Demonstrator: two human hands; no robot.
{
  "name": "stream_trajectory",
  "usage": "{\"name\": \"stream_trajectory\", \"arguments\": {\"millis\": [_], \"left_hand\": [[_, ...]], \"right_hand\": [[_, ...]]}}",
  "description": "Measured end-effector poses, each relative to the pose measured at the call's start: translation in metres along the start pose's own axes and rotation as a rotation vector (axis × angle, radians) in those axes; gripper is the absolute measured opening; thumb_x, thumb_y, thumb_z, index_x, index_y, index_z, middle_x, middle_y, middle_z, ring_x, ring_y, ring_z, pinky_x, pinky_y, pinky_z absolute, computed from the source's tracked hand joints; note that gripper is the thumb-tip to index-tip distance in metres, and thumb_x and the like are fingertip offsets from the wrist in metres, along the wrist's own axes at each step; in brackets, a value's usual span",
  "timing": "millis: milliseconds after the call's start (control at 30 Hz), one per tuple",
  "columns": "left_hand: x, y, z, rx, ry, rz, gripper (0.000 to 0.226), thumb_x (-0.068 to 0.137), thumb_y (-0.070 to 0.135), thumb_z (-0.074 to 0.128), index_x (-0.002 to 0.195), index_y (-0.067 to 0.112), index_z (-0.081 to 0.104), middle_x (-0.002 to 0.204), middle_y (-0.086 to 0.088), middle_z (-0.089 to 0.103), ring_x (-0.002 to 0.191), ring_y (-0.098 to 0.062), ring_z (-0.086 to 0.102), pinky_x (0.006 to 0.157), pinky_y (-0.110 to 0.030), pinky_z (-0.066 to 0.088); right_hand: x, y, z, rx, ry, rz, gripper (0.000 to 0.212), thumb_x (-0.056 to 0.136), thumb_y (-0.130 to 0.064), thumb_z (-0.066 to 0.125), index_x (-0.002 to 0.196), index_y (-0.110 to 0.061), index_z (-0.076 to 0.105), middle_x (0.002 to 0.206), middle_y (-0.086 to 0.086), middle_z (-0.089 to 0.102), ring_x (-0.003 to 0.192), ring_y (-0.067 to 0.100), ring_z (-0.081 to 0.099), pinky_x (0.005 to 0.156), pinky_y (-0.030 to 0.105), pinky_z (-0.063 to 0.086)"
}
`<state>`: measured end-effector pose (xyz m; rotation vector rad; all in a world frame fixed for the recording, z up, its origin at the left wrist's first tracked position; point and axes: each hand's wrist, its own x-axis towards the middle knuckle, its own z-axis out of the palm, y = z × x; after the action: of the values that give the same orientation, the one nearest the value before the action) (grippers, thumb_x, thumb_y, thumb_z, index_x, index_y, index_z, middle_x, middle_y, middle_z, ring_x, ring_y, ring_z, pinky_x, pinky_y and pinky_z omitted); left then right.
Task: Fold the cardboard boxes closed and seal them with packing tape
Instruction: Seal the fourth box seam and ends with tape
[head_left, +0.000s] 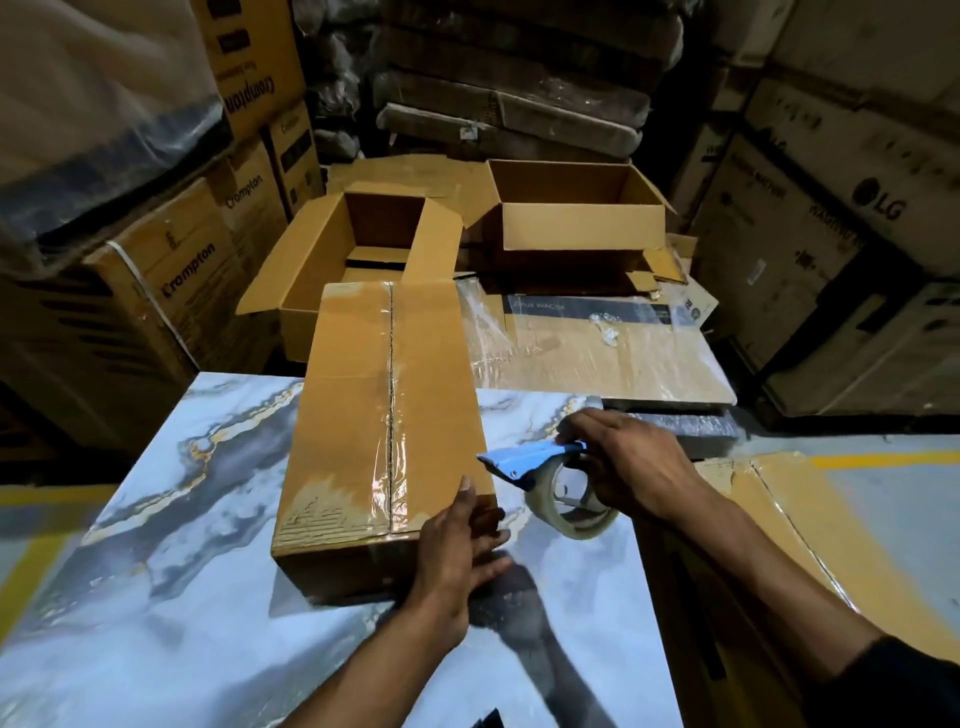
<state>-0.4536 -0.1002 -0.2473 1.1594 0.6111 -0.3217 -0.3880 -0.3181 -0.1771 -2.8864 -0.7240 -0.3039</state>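
I see a marble-patterned table (156, 597) filling the lower left of my view, white and grey with gold veins. On it lies the long cardboard box (353, 415) I am working on, reaching from near the table's front middle out past its far edge. Its top flaps are folded shut and meet along a centre seam, and clear packing tape (390, 467) runs down that seam; the paper surface near the box's near left corner looks scuffed and torn.

Beyond the far edge of the table sit two open cardboard boxes: one (332, 260) with flaps splayed directly behind the closed box, another (576, 213) further right. A flat carton wrapped in clear film (597, 353) lies off the table's far right corner. Stacked Crompton cartons (171, 280) stand to the left, LG cartons (831, 218) to the right.

My left hand (457, 551) rests against the near right corner of the closed box, fingers straight and laid on its side, thumb up on the top edge. My right hand (623, 467) grips the handle of a blue tape dispenser (545, 478), held just beside the box's right side above the table's right edge, its clear roll hanging beneath.
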Motion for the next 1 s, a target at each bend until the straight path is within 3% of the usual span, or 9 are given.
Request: {"name": "stream_trajectory", "arguments": {"millis": [200,267,367,533,633,767,833,900,1000], "left_hand": [[-0.012,0.050,-0.012,-0.382,-0.150,-0.106,0.062,0.101,0.062,0.050,0.122,0.006,0.068,0.113,-0.020,0.077,0.105,-0.033,0.075,0.095,-0.050,0.057],[-0.010,0.064,-0.024,-0.477,-0.133,-0.153,0.057,0.101,0.055,0.056,0.128,0.006,0.065,0.123,-0.026,0.072,0.114,-0.039,0.071,0.088,-0.048,0.060],[-0.006,0.077,-0.048,-0.548,-0.063,-0.157,0.045,0.100,0.039,0.064,0.131,0.006,0.064,0.124,-0.025,0.071,0.108,-0.036,0.072,0.070,-0.042,0.064],[0.000,0.092,-0.079,-0.475,0.066,-0.058,0.022,0.105,0.010,0.056,0.119,0.001,0.071,0.097,-0.016,0.080,0.093,-0.030,0.076,0.063,-0.041,0.065],[0.004,0.100,-0.104,-0.231,0.148,0.097,0.019,0.108,0.012,0.055,0.101,0.003,0.070,0.089,-0.013,0.080,0.075,-0.021,0.078,0.058,-0.039,0.063],[0.012,0.100,-0.153,0.159,0.275,0.221,0.030,0.109,0.022,0.057,0.089,0.003,0.069,0.087,-0.015,0.080,0.065,-0.022,0.077,0.050,-0.031,0.059],[0.015,0.095,-0.173,0.227,0.313,0.198,0.032,0.108,0.028,0.060,0.084,0.009,0.070,0.074,-0.008,0.078,0.058,-0.024,0.074,0.049,-0.028,0.055],[0.019,0.088,-0.190,0.230,0.364,0.195,0.032,0.107,0.025,0.062,0.081,0.007,0.069,0.065,-0.004,0.071,0.049,-0.021,0.065,0.048,-0.026,0.051],[0.026,0.080,-0.220,0.177,0.417,0.156,0.027,0.105,0.022,0.065,0.086,0.003,0.070,0.066,-0.007,0.063,0.048,-0.015,0.050,0.057,-0.031,0.049]], "right_hand": [[0.033,-0.042,-0.013,-0.082,0.039,-0.060,0.033,0.089,-0.028,0.072,0.118,-0.034,0.056,0.114,-0.016,0.070,0.098,0.020,0.062,0.051,0.039,0.053],[0.043,-0.054,-0.013,-0.079,0.050,-0.066,0.039,0.085,-0.026,0.078,0.118,-0.032,0.058,0.110,-0.015,0.071,0.095,0.019,0.063,0.047,0.037,0.052],[0.061,-0.075,-0.012,-0.024,0.017,-0.090,0.039,0.083,-0.028,0.077,0.118,-0.029,0.059,0.105,-0.011,0.070,0.098,0.018,0.062,0.048,0.037,0.053],[0.092,-0.102,-0.008,0.075,-0.239,-0.238,0.050,0.079,-0.051,0.062,0.124,-0.034,0.048,0.117,-0.005,0.056,0.101,0.023,0.051,0.078,0.041,0.047],[0.104,-0.121,-0.001,0.206,-0.383,-0.242,0.065,0.076,-0.052,0.057,0.138,-0.038,0.043,0.124,-0.005,0.045,0.091,0.024,0.056,0.069,0.037,0.047],[0.121,-0.138,0.011,0.219,-0.532,-0.295,0.076,0.081,-0.064,0.049,0.154,-0.049,0.035,0.127,-0.005,0.041,0.094,0.022,0.058,0.077,0.039,0.052],[0.126,-0.146,0.019,0.211,-0.585,-0.362,0.073,0.083,-0.071,0.047,0.152,-0.049,0.042,0.126,-0.008,0.039,0.090,0.018,0.060,0.079,0.037,0.051],[0.127,-0.146,0.025,0.231,-0.613,-0.381,0.065,0.087,-0.065,0.059,0.149,-0.051,0.048,0.123,-0.013,0.036,0.088,0.015,0.059,0.078,0.031,0.048],[0.121,-0.131,0.023,0.200,-0.612,-0.321,0.062,0.084,-0.069,0.061,0.144,-0.054,0.053,0.119,-0.018,0.035,0.083,0.013,0.059,0.075,0.031,0.046]]}}
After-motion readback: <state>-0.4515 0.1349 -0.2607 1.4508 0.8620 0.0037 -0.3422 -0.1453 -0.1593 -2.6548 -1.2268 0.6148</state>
